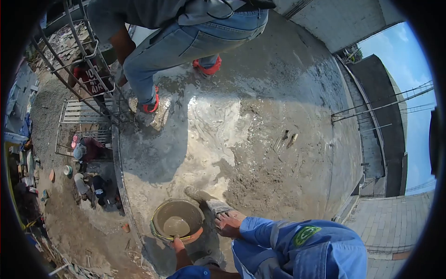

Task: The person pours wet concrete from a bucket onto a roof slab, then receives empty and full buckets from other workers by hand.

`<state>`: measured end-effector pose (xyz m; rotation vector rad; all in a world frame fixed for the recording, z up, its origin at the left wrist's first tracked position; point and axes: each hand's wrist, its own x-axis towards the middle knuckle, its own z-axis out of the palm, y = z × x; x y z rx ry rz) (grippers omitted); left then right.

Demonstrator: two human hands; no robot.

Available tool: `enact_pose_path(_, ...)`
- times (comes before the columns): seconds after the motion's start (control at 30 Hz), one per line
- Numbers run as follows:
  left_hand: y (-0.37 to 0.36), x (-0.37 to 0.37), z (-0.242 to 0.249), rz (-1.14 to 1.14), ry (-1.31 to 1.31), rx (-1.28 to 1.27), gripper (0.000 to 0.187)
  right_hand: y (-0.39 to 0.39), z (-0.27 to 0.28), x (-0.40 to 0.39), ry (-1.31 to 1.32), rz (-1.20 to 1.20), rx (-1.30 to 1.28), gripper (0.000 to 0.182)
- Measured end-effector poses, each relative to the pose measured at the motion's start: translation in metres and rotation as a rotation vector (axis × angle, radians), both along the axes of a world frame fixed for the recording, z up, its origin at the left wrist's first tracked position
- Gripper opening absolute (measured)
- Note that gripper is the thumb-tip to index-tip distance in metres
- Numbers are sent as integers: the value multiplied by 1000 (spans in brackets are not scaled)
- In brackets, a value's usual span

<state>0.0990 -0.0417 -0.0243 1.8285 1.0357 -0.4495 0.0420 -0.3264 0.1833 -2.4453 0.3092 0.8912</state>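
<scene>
A bucket [166,215] with greyish wet mix in the bottom stands on the slab close to the slab's left edge. Its near rim and yellow handle are by my left hand [177,243], which is closed on the rim, the thumb showing on top. My right hand [227,224] lies with fingers stretched over my lower leg, just above a mud-coated boot [199,194]. Nothing shows in that hand. Wet grey mortar [260,188] covers the slab in front of the boot, rough nearby and smoother farther off.
A co-worker in jeans [181,51] with red bands at the ankles stands ahead. Upright rebar [76,56] rises at the left edge, beyond which several people are on the ground below. Small pieces [291,140] lie in the mortar. More rebar [381,106] sticks out at right.
</scene>
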Motion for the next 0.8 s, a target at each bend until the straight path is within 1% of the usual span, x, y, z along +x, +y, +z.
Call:
enact_pose_path(0.07, 14, -6, -27, 1, -19, -22, 47, -1, 4, 3, 2, 7, 8, 48)
enact_pose_path(0.1, 27, -8, -44, -12, 25, -152, 58, -1, 5, 4, 20, 3, 15, 49)
enact_pose_path(0.13, 33, -9, -50, -23, 70, -281, 72, -1, 7, 5, 38, 1, 23, 50)
enact_pose_path(0.17, 28, -7, -42, -26, 72, -279, 72, -1, 9, 7, 39, -2, 25, 50)
enact_pose_path(0.23, 13, -5, -21, -44, -4, -57, 47, -1, 13, 10, 97, -2, 27, 55)
enact_pose_path(0.3, 0, 3, 0, -45, 28, -28, 47, -1, 11, 6, 91, -3, 32, 55)
enact_pose_path(0.37, -5, 8, 5, -36, 60, 2, 47, 0, 8, 4, 84, 4, 38, 54)
enact_pose_path(0.43, -11, 10, 5, 22, 55, -97, 47, 1, 8, 6, 56, -20, 45, 53)
enact_pose_path(0.47, -12, 12, 7, 30, 56, -93, 47, 0, 9, 8, 58, -12, 49, 53)
enact_pose_path(0.53, -17, 15, 12, -34, 119, -55, 49, -1, 12, 11, 84, 6, 50, 51)
enact_pose_path(0.57, -19, 18, 13, -26, 120, -53, 49, -1, 9, 10, 85, 13, 52, 51)
enact_pose_path(0.63, -19, 23, 18, -56, 186, -137, 58, 0, 5, 6, 43, 55, -6, 50)
enact_pose_path(0.67, -22, 24, 23, -40, 187, -131, 58, 0, 5, 6, 45, 70, 1, 50)
enact_pose_path(0.73, -31, 25, 40, -53, 124, -42, 57, -1, 4, 7, 66, 54, 10, 50)
enact_pose_path(0.77, -36, 29, 51, -21, 124, -31, 57, -2, 5, 8, 66, 86, 23, 50)
enact_pose_path(0.8, -43, 34, 63, 6, 132, -77, 61, -3, 9, 10, 91, 45, 15, 50)
